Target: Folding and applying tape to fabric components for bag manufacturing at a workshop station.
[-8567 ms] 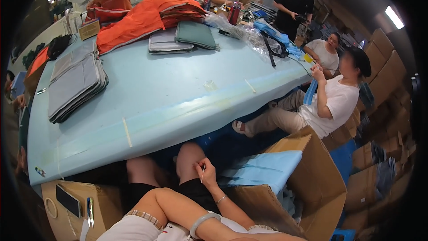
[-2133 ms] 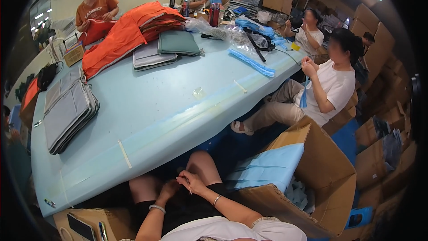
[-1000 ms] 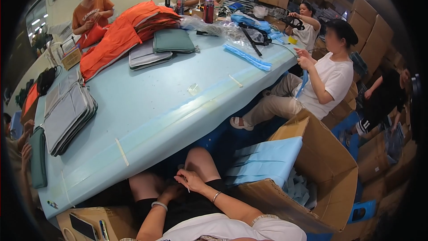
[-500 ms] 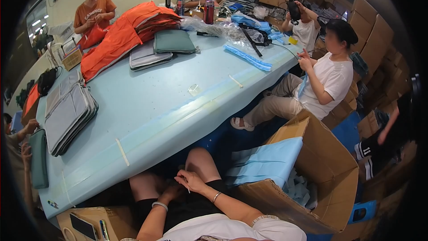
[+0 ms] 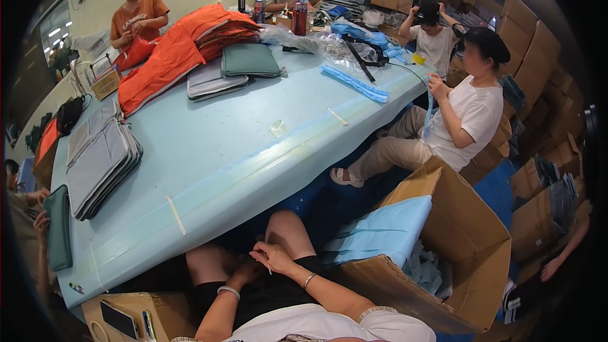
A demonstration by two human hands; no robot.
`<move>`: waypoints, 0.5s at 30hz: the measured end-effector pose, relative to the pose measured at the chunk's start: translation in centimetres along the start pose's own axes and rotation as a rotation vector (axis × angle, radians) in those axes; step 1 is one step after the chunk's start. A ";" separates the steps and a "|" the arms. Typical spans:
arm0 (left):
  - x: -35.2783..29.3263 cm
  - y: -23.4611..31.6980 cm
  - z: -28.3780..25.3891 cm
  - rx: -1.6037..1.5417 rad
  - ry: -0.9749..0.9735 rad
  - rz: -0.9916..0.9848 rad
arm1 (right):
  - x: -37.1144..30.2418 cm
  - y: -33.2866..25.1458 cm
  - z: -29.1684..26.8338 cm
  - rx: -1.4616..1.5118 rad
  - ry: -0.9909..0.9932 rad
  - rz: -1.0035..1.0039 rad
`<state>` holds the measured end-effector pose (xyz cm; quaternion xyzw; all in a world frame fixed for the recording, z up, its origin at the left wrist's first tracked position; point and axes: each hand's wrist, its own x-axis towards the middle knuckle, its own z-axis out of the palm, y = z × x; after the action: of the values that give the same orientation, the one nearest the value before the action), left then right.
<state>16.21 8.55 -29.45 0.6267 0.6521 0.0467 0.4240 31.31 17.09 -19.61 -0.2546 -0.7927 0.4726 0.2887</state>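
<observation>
Hands meet over the lap, below the table (image 5: 209, 171) edge: right hand (image 5: 273, 258) pinches a thin white strip (image 5: 268, 268) hanging from its fingertips, left hand (image 5: 244, 273) just beside it, its grip too hidden to tell.

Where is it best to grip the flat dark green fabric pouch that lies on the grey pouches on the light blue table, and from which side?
Probably by the near long edge of the dark green fabric pouch, coming from the wearer's side. It lies flat on the stack of grey pouches, and that edge seems to overhang a little, so fingers could slide under. The orange fabric pile crowds its far left side.
</observation>
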 end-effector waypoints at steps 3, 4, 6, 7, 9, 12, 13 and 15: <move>0.3 0.0 -0.1 0.030 -0.048 -0.005 | 0.0 0.1 -0.1 -0.017 -0.006 -0.003; 0.4 -0.5 0.2 0.029 -0.045 -0.008 | 0.0 0.0 0.0 -0.016 -0.009 -0.006; 0.8 -1.3 0.7 0.042 -0.052 0.025 | 0.1 -0.2 0.0 0.011 0.002 -0.013; 0.9 -1.4 0.8 0.041 -0.051 0.024 | 0.1 -0.2 0.0 0.011 0.000 -0.014; 1.0 -1.2 0.7 0.063 -0.078 0.001 | 0.1 -0.3 0.0 0.005 -0.012 -0.004; 0.6 -0.5 0.3 0.048 -0.066 0.008 | 0.0 -0.1 0.0 -0.004 -0.015 -0.004; 0.5 -0.1 0.1 0.049 -0.065 0.009 | 0.0 -0.1 0.0 -0.005 -0.014 -0.004; 0.4 0.5 -0.3 0.043 -0.084 -0.004 | -0.1 0.1 0.0 0.000 0.008 -0.040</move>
<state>16.44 9.10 -29.14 0.6359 0.6357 0.0054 0.4376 31.42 17.07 -19.72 -0.2406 -0.7966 0.4655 0.3015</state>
